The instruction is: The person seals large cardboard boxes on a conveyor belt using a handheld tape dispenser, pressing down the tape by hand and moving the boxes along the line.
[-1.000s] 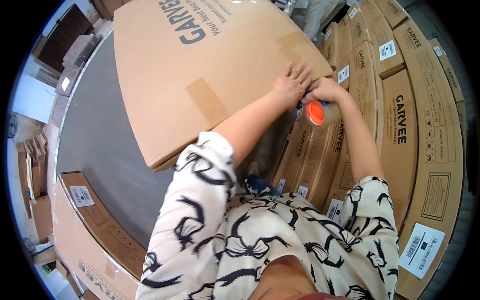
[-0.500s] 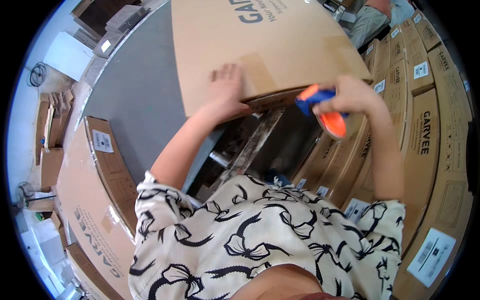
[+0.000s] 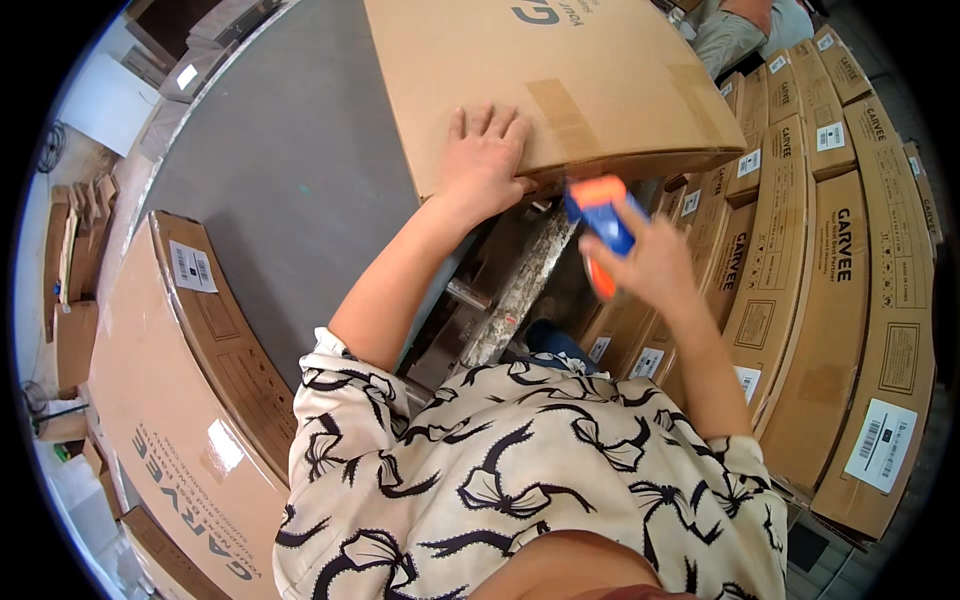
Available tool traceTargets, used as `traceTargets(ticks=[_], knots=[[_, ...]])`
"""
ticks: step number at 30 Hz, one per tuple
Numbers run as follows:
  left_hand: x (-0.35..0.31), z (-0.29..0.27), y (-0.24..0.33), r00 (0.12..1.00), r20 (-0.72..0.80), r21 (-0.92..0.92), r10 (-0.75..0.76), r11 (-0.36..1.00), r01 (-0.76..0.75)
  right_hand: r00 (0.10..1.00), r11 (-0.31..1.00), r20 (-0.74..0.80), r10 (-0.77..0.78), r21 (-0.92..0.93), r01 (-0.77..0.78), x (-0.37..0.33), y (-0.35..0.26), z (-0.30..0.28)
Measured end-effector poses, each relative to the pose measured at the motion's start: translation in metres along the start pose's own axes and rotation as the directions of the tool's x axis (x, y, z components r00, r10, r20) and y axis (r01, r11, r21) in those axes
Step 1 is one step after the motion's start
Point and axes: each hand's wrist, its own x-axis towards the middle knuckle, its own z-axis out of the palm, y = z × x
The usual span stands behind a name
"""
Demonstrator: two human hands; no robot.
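A large flat cardboard box (image 3: 640, 90) lies on the grey table in front of me, with strips of brown tape across its top near the front edge. My left hand (image 3: 485, 160) rests on the box's near left corner, fingers spread flat on top and thumb by the edge. Closed round a blue and orange tape dispenser (image 3: 607, 222), my right hand (image 3: 650, 255) is just off the box's near side. The dispenser's head is close to that side, near the middle tape strip; whether it touches cannot be made out.
The grey tabletop (image 3: 270, 130) extends to the left, where another large cardboard box (image 3: 170, 400) lies. Rows of upright labelled cartons (image 3: 840, 290) stand close on my right. A metal frame rail (image 3: 515, 290) shows below the box. Another person's leg (image 3: 735, 40) is at the far right.
My right hand has brought the tape dispenser left and turned it toward the box's near side. The box sits slightly farther right in view, with my left hand still on it.
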Motion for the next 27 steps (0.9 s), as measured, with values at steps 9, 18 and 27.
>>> traceTargets(ticks=[9, 18, 27], knots=[[0.032, 0.026, 0.026, 0.927, 0.091, 0.104, 0.363, 0.923, -0.371, 0.878, 0.986, 0.473, 0.071, 0.098, -0.133, 0.096, 0.003, 0.009], [0.049, 0.053, 0.056, 0.996, -0.008, 0.433, 0.094, 0.898, -0.081, 0.890, 0.508, 0.432, -0.145, 0.805, -0.307, 0.037, 0.151, 0.046], [0.245, 0.106, 0.206, 0.828, 0.366, 0.089, 0.426, 0.869, -0.486, 0.800, -0.639, 0.419, 0.429, 0.767, -0.060, -0.016, 0.280, 0.101]])
